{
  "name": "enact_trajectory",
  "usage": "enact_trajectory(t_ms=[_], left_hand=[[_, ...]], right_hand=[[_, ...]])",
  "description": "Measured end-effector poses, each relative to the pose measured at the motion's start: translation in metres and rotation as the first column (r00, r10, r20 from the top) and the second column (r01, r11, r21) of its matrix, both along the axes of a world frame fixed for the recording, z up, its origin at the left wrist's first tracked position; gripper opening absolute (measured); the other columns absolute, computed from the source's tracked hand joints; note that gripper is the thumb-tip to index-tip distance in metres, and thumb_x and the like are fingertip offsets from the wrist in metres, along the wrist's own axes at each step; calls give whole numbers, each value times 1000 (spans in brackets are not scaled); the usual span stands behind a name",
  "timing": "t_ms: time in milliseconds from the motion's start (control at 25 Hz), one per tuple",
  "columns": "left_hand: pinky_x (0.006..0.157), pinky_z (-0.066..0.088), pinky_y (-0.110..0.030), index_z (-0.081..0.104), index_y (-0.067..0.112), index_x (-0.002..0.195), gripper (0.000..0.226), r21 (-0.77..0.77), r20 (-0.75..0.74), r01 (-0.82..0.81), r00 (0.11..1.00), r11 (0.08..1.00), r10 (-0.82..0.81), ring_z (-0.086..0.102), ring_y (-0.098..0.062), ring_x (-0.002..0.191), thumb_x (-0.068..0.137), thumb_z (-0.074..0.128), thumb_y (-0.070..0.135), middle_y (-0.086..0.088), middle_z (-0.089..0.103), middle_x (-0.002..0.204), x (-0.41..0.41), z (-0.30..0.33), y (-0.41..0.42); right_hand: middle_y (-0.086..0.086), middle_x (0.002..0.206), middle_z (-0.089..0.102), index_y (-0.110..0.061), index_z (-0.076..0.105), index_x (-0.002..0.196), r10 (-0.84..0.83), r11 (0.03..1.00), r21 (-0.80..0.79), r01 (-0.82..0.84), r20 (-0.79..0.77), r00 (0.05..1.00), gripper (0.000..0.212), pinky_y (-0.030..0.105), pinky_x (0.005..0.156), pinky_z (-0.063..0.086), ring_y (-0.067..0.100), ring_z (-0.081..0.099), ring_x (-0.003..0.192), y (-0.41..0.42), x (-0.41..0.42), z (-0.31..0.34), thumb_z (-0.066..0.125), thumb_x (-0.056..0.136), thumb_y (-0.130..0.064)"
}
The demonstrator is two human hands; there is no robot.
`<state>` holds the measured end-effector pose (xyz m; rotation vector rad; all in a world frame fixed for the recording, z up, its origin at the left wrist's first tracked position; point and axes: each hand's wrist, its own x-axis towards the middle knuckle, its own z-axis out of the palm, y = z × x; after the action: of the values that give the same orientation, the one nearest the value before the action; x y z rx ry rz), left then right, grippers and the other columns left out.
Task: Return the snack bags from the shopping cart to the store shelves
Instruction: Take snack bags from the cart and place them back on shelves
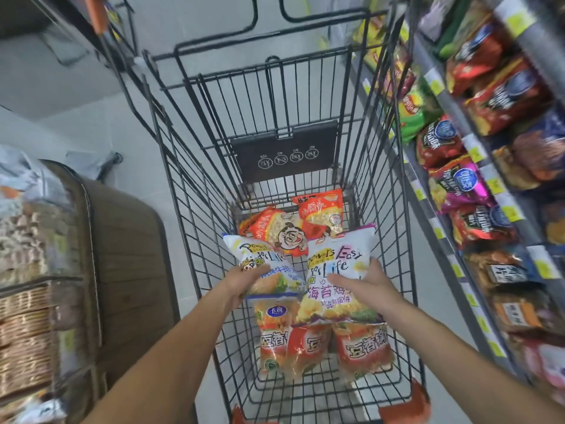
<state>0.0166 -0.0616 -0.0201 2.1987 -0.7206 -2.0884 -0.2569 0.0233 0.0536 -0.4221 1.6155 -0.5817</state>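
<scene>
A black wire shopping cart (189, 228) stands in front of me with several snack bags inside. My left hand (244, 283) grips a white bag with a blue lower half (263, 264) at its left edge. My right hand (363, 286) grips a second white bag with purple print (333, 276) at its right side. Both bags are lifted a little above the others. Under them lie three orange-red bags (360, 350) near me. Two red-and-yellow bags with a cartoon face (284, 231) lie at the cart's far end.
Store shelves (458, 240) filled with red, purple and green snack bags run along the right, close to the cart. A brown container (128, 264) and wicker baskets (24, 332) with packets stand on the left. Grey floor stretches beyond the cart.
</scene>
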Motion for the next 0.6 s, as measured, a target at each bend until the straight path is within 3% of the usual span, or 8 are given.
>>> enact_trajectory(t_ms=[40, 80, 200, 280, 400, 520, 600], left_hand=[[98, 54, -44, 55, 5, 133, 104, -11, -8, 0, 1000, 1000, 0, 69, -28, 109, 48, 97, 48, -11, 70, 124, 2, 6, 0], [94, 56, -43, 54, 5, 134, 98, -28, -29, -12, 1000, 1000, 11, 70, -28, 107, 54, 96, 43, -12, 70, 123, 4, 14, -1], [71, 62, -35, 61, 2, 126, 54, -58, -37, -11, 999, 998, 9, 75, -28, 92, 79, 83, 20, -14, 75, 110, 4, 50, -4], [60, 60, -30, 62, 0, 122, 48, -78, -39, 9, 999, 997, -12, 76, -26, 83, 81, 81, 16, -15, 75, 106, 6, 80, -6], [62, 59, -29, 61, -1, 122, 56, -139, -47, 90, 994, 986, -97, 76, -27, 82, 75, 86, 19, -17, 75, 106, 16, 122, -10], [61, 59, -28, 65, 1, 115, 44, -242, -94, 146, 981, 959, -172, 76, -23, 74, 77, 83, 15, -14, 77, 102, 23, 169, -10], [63, 58, -29, 65, 5, 112, 42, -330, -107, 179, 968, 927, -226, 76, -21, 75, 77, 84, 18, -12, 77, 102, 29, 200, -7]], right_hand=[[-8, 131, 52, -15, 34, 147, -19, 1000, -21, 20, 4, 1000, 87, 29, 96, 40, 15, 51, 112, 2, -2, 5, 87, 80, -31], [-9, 125, 51, -15, 34, 147, -23, 1000, -17, 23, -2, 1000, 83, 27, 95, 38, 13, 50, 110, 3, 0, 18, 85, 83, -27], [-7, 140, 54, -17, 32, 150, -9, 997, -72, 4, -67, 998, 100, 32, 108, 40, 16, 53, 125, 1, 2, 41, 92, 72, -37], [-5, 145, 54, -20, 32, 150, -15, 989, -147, 1, -98, 995, 109, 35, 113, 40, 19, 54, 129, 0, 4, 66, 94, 64, -45], [-8, 138, 48, -13, 28, 153, -43, 977, -210, 21, -97, 994, 96, 27, 105, 35, 16, 50, 123, 0, 4, 107, 89, 79, -26], [2, 157, 39, -11, 18, 159, -52, 963, -271, 7, -160, 986, 111, 34, 115, 32, 25, 41, 144, 2, 4, 146, 89, 77, -31], [-5, 136, 46, -10, 23, 156, -104, 940, -339, 36, -184, 977, 100, 25, 105, 32, 19, 46, 132, 7, 8, 176, 87, 80, -24]])
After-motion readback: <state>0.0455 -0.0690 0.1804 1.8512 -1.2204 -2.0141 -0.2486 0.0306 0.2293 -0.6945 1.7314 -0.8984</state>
